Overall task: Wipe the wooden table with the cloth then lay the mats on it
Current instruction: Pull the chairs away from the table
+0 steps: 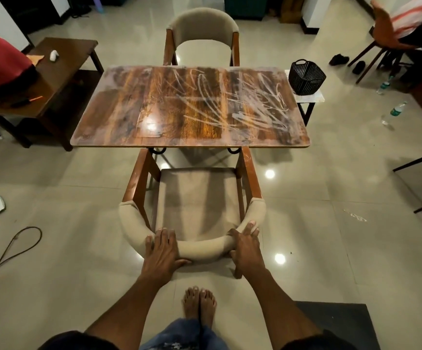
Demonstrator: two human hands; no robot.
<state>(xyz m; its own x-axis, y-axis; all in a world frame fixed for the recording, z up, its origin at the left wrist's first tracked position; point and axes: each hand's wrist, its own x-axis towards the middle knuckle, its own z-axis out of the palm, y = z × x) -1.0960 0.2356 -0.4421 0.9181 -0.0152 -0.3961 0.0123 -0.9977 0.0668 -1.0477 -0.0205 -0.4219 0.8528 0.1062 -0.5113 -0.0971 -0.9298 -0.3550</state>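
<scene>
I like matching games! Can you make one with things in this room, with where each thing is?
Things:
1. black basket
2. left hand
3. water bottle
4. white streaks

Places:
A. lying on the floor
B. on the wooden table
C. on the small side table
D. on the near chair's backrest

Pairs: 1-C, 2-D, 3-A, 4-B

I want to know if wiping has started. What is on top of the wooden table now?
On the wooden table only whitish smears show, thickest toward its right side, with lamp glare near the middle. No cloth or mats lie there. Both hands grip the near chair's backrest.
</scene>
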